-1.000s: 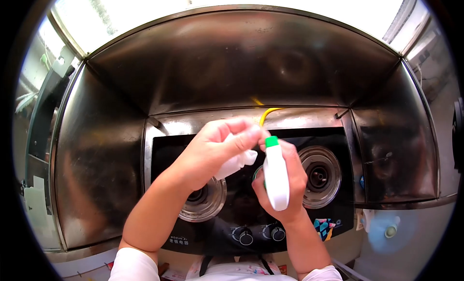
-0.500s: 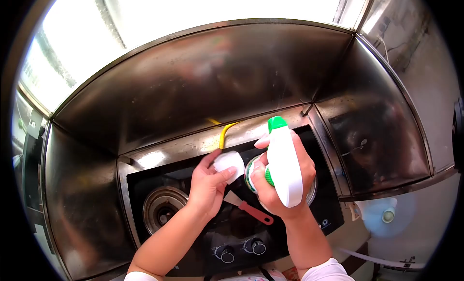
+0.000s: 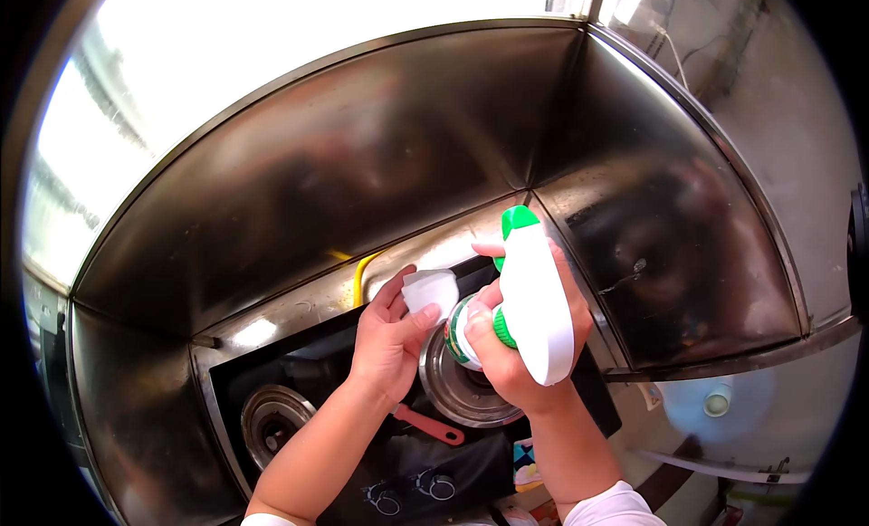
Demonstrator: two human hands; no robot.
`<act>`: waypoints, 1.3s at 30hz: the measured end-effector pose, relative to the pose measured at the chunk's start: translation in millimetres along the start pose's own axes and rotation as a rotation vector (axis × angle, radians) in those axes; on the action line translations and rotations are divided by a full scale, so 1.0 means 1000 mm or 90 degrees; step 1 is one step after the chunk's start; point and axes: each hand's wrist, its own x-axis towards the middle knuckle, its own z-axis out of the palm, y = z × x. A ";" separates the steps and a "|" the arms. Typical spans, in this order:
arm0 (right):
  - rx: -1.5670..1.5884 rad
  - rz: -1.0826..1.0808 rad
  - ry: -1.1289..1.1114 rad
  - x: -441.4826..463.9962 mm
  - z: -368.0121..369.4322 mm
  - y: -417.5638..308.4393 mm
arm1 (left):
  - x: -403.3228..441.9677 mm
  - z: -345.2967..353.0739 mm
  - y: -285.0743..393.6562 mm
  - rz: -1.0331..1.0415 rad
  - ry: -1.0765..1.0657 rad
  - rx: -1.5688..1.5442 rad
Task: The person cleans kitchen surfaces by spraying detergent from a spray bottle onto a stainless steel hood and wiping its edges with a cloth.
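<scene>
My right hand (image 3: 516,354) is wrapped round the neck of a white spray bottle (image 3: 539,309) with a green nozzle, which points away from me toward the back right corner. A folded white cloth (image 3: 431,291) is pinched between the thumb and fingers of my left hand (image 3: 391,340), just left of the bottle. Below both hands is the black gas stove (image 3: 344,435), its right burner (image 3: 466,390) partly covered by the bottle and my right hand. A scraper with a red handle (image 3: 430,425) lies on the stove, its blade hidden behind my left wrist.
The left burner (image 3: 274,422) is beside my left forearm. Two knobs (image 3: 434,485) sit at the stove's front. Metal panels (image 3: 308,173) enclose the back and sides. A yellow hose (image 3: 360,277) runs behind the stove, and a light-coloured container (image 3: 717,399) stands at the lower right.
The view has turned toward the right side panel, shifting the stove down and left. The cloth and bottle, earlier close together, are now apart, and the scraper has come into view.
</scene>
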 end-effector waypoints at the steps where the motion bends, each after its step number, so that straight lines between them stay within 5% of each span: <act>1: -0.001 0.008 0.006 0.003 -0.006 0.003 | 0.006 -0.001 -0.005 -0.025 0.004 -0.022; 4: -0.002 0.027 0.053 0.015 -0.020 0.016 | 0.026 0.002 -0.015 -0.124 -0.017 -0.083; 13: -0.004 0.042 0.095 0.034 -0.043 0.051 | 0.057 0.035 -0.035 -0.103 -0.012 -0.086; 23: -0.049 0.123 -0.048 0.002 -0.048 0.062 | 0.050 -0.010 -0.052 -0.254 -0.052 -0.134; 36: -0.006 0.303 -0.076 -0.024 -0.049 0.065 | 0.034 -0.018 -0.051 -0.176 -0.100 0.107; 39: 0.010 0.231 -0.053 -0.026 -0.039 0.065 | 0.039 -0.022 -0.053 -0.192 -0.087 0.040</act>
